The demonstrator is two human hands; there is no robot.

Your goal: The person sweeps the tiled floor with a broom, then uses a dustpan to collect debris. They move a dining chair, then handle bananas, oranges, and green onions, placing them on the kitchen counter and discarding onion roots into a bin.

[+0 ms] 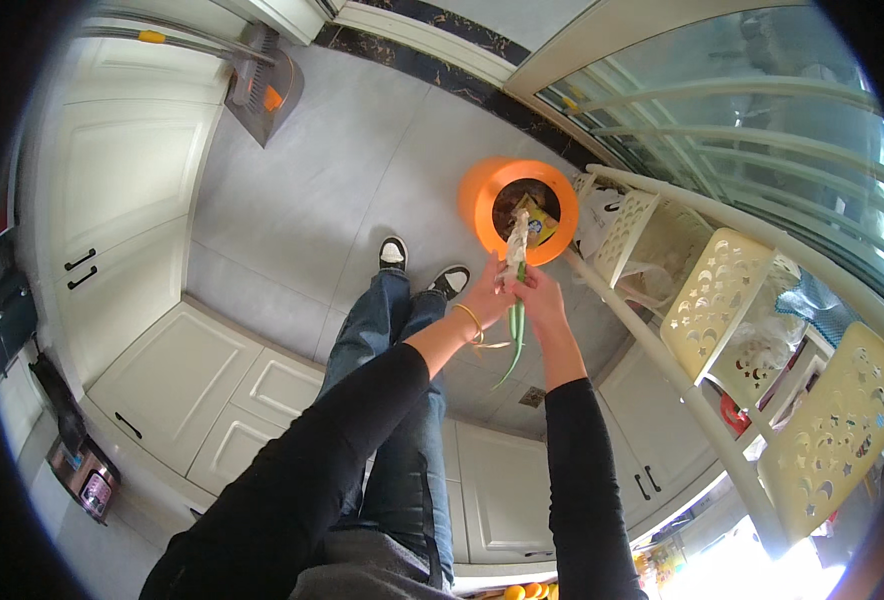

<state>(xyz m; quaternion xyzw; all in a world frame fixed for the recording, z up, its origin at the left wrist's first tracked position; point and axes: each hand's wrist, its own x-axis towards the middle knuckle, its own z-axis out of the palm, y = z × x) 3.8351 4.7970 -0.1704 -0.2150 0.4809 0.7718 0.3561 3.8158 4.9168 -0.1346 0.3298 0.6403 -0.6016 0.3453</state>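
Both hands meet on a scallion (517, 321) above the mouth of an orange trash bin (479, 196). The scallion's green leaves hang back toward me, and its pale end, covered in a papery dry skin (517, 234), points over the bin's opening. My left hand (490, 294), with a gold bracelet at the wrist, grips it from the left. On the other side, my right hand (541, 296) pinches the stalk close to the left fingers. Inside the bin lie a yellow printed wrapper (539, 225) and dark waste.
A cream storage rack (637, 330) with plastic baskets (719, 300) stands right of the bin, beside a glass door (719, 112). White cabinets (179, 375) line the left and near sides. A broom and dustpan (265, 105) stand at the upper left. A floor drain (532, 397) lies below my hands.
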